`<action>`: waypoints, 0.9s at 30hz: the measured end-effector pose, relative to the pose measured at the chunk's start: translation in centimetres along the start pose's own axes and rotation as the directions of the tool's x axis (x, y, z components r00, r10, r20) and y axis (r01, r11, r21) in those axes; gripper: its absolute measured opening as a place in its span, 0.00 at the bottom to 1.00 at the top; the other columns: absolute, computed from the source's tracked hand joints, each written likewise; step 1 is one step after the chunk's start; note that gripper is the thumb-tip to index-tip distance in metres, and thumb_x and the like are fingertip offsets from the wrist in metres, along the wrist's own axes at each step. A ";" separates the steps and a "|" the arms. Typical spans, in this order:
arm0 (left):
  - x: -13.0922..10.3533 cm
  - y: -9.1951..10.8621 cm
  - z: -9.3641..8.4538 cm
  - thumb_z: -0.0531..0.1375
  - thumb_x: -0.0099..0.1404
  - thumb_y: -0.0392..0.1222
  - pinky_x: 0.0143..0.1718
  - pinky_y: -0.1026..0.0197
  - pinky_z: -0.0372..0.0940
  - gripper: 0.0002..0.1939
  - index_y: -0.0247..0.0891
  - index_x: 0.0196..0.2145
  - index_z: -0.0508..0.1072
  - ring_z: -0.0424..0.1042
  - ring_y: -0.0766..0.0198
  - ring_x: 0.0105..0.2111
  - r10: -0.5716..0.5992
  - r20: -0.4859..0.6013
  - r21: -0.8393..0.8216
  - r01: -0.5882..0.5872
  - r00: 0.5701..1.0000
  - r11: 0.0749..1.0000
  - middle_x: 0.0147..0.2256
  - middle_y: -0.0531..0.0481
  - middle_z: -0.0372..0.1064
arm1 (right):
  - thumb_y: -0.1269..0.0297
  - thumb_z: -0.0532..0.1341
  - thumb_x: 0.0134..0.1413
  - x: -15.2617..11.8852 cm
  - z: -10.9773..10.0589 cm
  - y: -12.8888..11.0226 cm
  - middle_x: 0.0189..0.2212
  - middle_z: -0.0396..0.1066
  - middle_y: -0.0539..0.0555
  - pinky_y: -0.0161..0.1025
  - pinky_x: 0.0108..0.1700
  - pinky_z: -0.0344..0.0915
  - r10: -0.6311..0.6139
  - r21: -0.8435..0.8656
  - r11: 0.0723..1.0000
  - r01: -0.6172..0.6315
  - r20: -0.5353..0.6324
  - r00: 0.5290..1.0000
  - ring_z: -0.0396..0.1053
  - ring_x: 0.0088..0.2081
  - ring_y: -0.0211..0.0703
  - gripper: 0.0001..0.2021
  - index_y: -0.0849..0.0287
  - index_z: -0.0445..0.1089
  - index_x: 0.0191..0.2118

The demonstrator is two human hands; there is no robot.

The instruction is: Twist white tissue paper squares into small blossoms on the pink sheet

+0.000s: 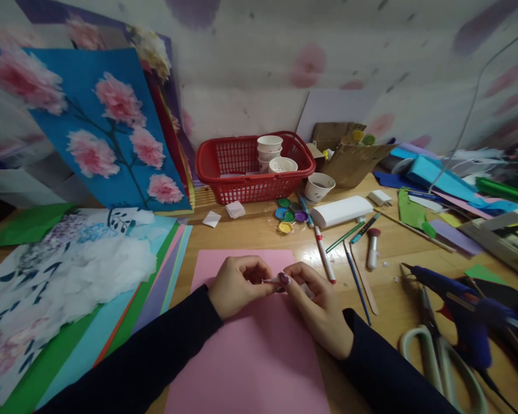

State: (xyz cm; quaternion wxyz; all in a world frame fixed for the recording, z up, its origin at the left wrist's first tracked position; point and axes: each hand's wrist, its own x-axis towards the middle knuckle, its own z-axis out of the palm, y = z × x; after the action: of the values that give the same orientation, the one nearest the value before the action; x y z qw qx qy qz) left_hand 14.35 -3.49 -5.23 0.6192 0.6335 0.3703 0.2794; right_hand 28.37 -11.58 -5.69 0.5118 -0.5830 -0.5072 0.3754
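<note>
Over a pink paper sheet, my left hand and my right hand meet at their fingertips. Both pinch one small, pale, thin piece, which looks like folded or twisted tissue. The fingers of each hand are curled and closed on it. Part of a whitish bit shows beneath my right fingers; its shape is unclear. Two small stacks of white squares lie on the table beyond the pink sheet.
A red basket with paper cups stands behind. Paint pots, brushes and a red-white marker lie right of centre. Scissors and a blue glue gun are at right. Coloured papers and white tissue cover the left.
</note>
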 end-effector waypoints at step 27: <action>0.1 0.8 -0.6 0.67 0.47 0.33 0.26 0.66 0.62 0.10 0.33 0.16 0.68 0.65 0.70 0.24 0.272 0.113 -0.060 -0.267 0.956 0.962 0.23 0.51 0.66 | 0.54 0.58 0.54 0.3 -0.6 -1.0 0.22 0.65 0.50 0.35 0.28 0.56 0.058 0.047 0.997 -0.062 0.099 0.993 0.59 0.25 0.37 0.13 0.59 0.68 0.27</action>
State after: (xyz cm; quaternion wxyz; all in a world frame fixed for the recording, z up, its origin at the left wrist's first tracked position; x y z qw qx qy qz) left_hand 14.06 -3.02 -4.45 0.6103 0.6801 0.2363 0.3304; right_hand 28.82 -11.45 -4.59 0.4894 -0.5660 -0.5042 0.4312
